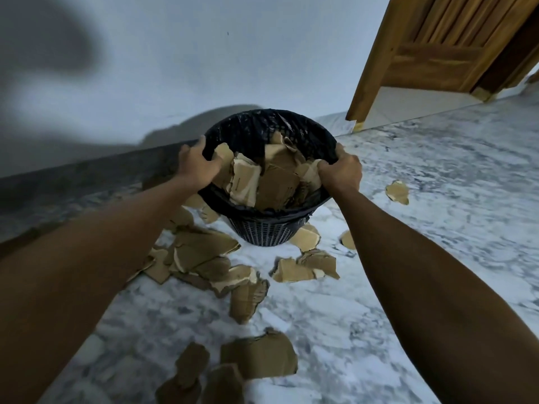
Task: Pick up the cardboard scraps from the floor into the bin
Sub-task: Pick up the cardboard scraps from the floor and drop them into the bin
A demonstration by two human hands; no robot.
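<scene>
A black mesh bin (264, 231) with a black liner stands on the marble floor, tilted toward me and packed with brown cardboard scraps (264, 182). My left hand (196, 164) grips the bin's left rim. My right hand (341, 172) grips the right rim, fingers curled over the liner edge. Several more cardboard scraps (204, 252) lie on the floor left of and in front of the bin, with others (306, 268) to its front right and larger pieces (259, 357) close to me.
A grey-white wall with a dark skirting (87, 182) runs behind the bin on the left. A wooden door (437, 51) stands open at the upper right. One lone scrap (397, 192) lies on the floor to the right.
</scene>
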